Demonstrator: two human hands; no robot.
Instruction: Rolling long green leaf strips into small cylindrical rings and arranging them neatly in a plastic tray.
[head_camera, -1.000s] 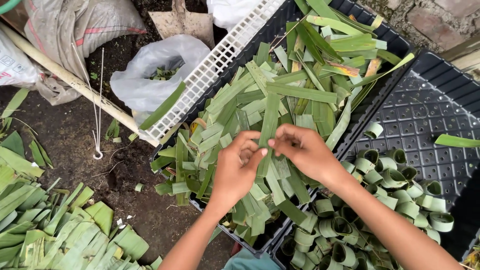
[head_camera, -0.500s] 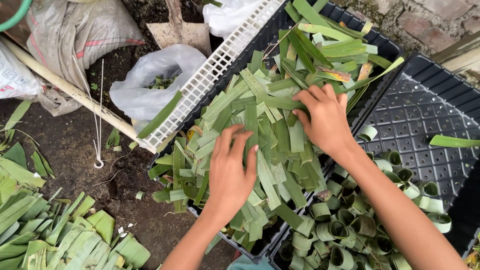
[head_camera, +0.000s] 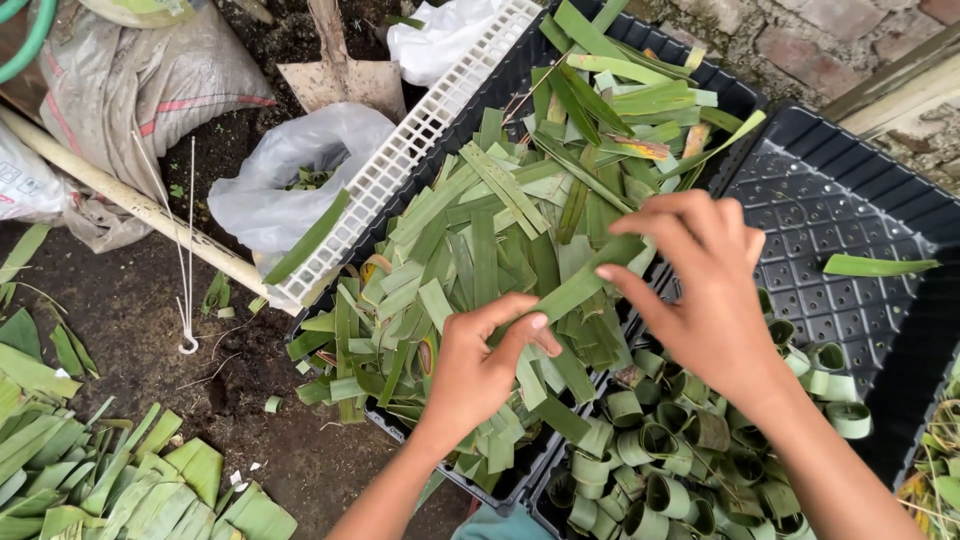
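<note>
The right hand (head_camera: 705, 290) covers the far end of the leaf strip (head_camera: 580, 288) it shares with the left hand (head_camera: 478, 370), so the grip there cannot be told. Both forearms run off the bottom edge. The black tray (head_camera: 850, 210) at right is cut by the right edge, and the shovel (head_camera: 338, 75) at upper centre loses its handle at the top edge. The contents of the grey plastic bag (head_camera: 285, 170) are too small to tell.

Garden yard, bare soil (head_camera: 150, 310), shovel (head_camera: 340, 75), nursery trays (head_camera: 850, 200)
</note>
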